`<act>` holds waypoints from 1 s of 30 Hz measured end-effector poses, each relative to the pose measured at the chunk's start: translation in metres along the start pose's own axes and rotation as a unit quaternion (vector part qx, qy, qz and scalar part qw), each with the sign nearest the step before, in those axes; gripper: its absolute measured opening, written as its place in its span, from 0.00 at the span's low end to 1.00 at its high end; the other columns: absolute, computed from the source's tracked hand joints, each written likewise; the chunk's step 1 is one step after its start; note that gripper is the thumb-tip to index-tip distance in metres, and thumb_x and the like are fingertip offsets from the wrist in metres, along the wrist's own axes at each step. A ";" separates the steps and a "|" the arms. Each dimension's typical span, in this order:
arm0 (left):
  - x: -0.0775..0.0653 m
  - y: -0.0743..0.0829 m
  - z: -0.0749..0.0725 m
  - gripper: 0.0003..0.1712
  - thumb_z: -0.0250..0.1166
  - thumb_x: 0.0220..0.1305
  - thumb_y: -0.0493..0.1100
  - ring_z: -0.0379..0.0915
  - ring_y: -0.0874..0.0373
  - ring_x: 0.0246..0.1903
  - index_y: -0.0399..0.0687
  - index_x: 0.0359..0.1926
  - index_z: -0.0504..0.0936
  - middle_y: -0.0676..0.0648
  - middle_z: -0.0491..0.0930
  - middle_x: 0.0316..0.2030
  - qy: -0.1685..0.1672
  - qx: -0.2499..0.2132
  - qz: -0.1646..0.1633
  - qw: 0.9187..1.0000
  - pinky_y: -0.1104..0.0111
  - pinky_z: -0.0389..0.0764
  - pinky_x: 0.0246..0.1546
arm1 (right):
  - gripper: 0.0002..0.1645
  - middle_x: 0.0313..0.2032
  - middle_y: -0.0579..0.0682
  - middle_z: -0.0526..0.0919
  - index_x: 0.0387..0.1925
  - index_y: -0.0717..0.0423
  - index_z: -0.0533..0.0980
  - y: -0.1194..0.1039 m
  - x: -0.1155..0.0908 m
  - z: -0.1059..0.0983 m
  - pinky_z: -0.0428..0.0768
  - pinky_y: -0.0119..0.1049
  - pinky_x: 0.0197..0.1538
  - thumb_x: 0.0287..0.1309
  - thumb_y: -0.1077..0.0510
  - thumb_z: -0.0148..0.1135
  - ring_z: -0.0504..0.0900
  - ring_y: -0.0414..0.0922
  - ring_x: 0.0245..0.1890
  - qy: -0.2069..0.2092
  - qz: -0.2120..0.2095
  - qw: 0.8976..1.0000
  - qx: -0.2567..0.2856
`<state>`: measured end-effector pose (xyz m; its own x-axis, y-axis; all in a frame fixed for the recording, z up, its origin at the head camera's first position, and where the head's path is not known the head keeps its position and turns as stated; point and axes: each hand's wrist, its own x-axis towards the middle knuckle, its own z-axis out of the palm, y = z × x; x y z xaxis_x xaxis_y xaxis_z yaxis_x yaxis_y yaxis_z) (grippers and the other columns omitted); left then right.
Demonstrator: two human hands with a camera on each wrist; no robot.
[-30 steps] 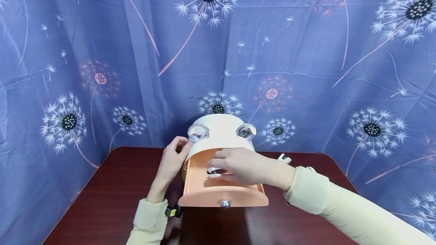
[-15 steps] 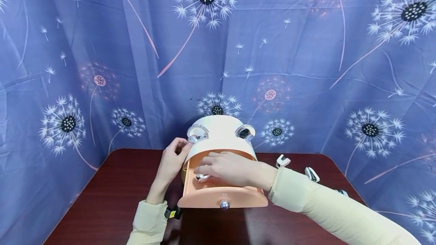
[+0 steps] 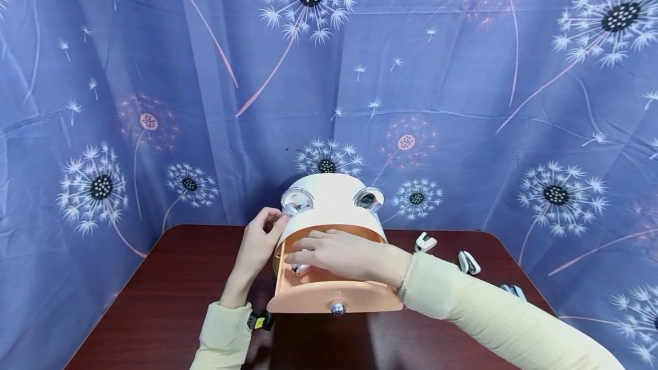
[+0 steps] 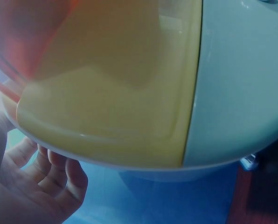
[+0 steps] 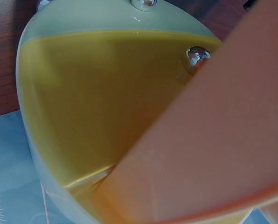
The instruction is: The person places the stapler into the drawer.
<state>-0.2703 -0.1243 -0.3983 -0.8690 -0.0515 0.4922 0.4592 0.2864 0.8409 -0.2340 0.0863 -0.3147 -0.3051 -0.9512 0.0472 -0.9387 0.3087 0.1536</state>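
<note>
A white rounded box [image 3: 329, 196] with two silver rings stands on the table, its peach drawer [image 3: 336, 297] pulled out by a silver knob [image 3: 338, 308]. My left hand [image 3: 260, 238] grips the box's left edge; in the left wrist view its fingers [image 4: 57, 177] curl at the rim. My right hand [image 3: 339, 256] reaches into the drawer, palm down. Under its fingertips, at the drawer's left side, shows a small white-and-silver stapler [image 3: 300, 269], mostly covered by the fingers. In the right wrist view a blurred palm [image 5: 213, 135] fills the right side.
To the right on the dark wooden table [image 3: 195, 278] lie an opened white stapler [image 3: 425, 242], a white-and-dark one [image 3: 469, 262] and another [image 3: 513, 291], partly behind the sleeve. A blue dandelion-print curtain [image 3: 257, 73] hangs behind. A shiny round piece [image 5: 197, 58] shows inside the drawer.
My right hand has moved left inside the drawer, taking the small stapler toward the left side. The sleeve has uncovered the staplers on the right. My left hand stays on the box.
</note>
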 end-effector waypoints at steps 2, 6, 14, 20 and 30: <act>0.000 0.000 0.000 0.11 0.65 0.67 0.49 0.71 0.55 0.28 0.47 0.41 0.79 0.48 0.76 0.28 -0.002 0.001 0.000 1.000 0.69 0.72 0.29 | 0.25 0.64 0.47 0.71 0.68 0.42 0.67 0.001 -0.002 -0.001 0.72 0.41 0.58 0.72 0.53 0.52 0.68 0.44 0.62 -0.001 0.005 1.000 0.013; -0.001 0.001 -0.001 0.11 0.65 0.67 0.48 0.71 0.55 0.28 0.46 0.41 0.80 0.47 0.76 0.28 0.002 0.000 0.003 1.000 0.70 0.71 0.29 | 0.31 0.68 0.49 0.66 0.70 0.44 0.64 0.003 -0.008 -0.003 0.69 0.42 0.61 0.69 0.54 0.58 0.65 0.45 0.66 0.009 0.008 0.999 0.045; -0.001 0.002 0.001 0.10 0.66 0.66 0.46 0.70 0.55 0.29 0.44 0.41 0.80 0.47 0.76 0.27 0.012 0.003 0.009 1.000 0.70 0.70 0.29 | 0.32 0.67 0.51 0.66 0.68 0.50 0.65 0.008 -0.025 -0.010 0.67 0.39 0.63 0.65 0.53 0.63 0.67 0.47 0.64 0.045 -0.006 0.994 0.097; 0.000 0.001 0.001 0.10 0.65 0.67 0.48 0.70 0.55 0.28 0.47 0.40 0.80 0.48 0.75 0.27 0.009 0.011 0.005 1.000 0.69 0.70 0.29 | 0.26 0.65 0.57 0.69 0.63 0.54 0.71 0.007 -0.048 -0.019 0.67 0.44 0.64 0.66 0.52 0.62 0.66 0.51 0.66 0.064 0.021 0.989 0.132; 0.000 0.000 0.001 0.12 0.64 0.67 0.51 0.69 0.55 0.29 0.48 0.41 0.79 0.48 0.73 0.28 0.008 0.018 -0.003 1.000 0.69 0.69 0.30 | 0.25 0.65 0.51 0.69 0.63 0.51 0.72 0.007 -0.104 -0.013 0.71 0.46 0.59 0.67 0.50 0.60 0.68 0.47 0.65 0.142 0.119 0.967 0.174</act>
<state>-0.2702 -0.1236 -0.3982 -0.8687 -0.0687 0.4905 0.4466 0.3197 0.8357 -0.2066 0.1868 -0.3053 -0.5084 -0.8008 0.3166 -0.8601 0.4538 -0.2331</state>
